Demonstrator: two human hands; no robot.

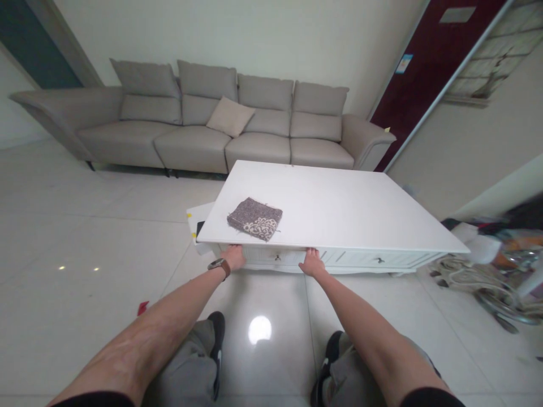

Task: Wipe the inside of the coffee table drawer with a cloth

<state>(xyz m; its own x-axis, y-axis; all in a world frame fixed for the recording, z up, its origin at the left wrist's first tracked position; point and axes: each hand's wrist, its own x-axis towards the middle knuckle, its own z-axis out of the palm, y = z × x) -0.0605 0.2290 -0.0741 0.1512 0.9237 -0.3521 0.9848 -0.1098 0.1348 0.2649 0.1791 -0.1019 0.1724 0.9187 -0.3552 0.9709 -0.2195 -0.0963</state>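
A long white coffee table [335,209] stands before me, its drawer fronts facing me. My left hand [235,257], with a watch on the wrist, is at the front edge below the tabletop, fingers bent against it. Further right, my right hand [313,263] grips the same front side, its fingertips up at the tabletop's lip. Between the two hands is a drawer front [278,255] with a small dark knob. The undersides of both hands' fingers are hidden. On the tabletop, near the left hand, lies a folded grey-brown cloth [254,217] with a pale pattern.
Behind the table runs a grey sofa [190,147] with a beige cushion [231,117]. A white box-like item [193,220] sits by the table's left end. Ropes [462,274] and clutter lie right. A red scrap [143,308] is on the tiled floor.
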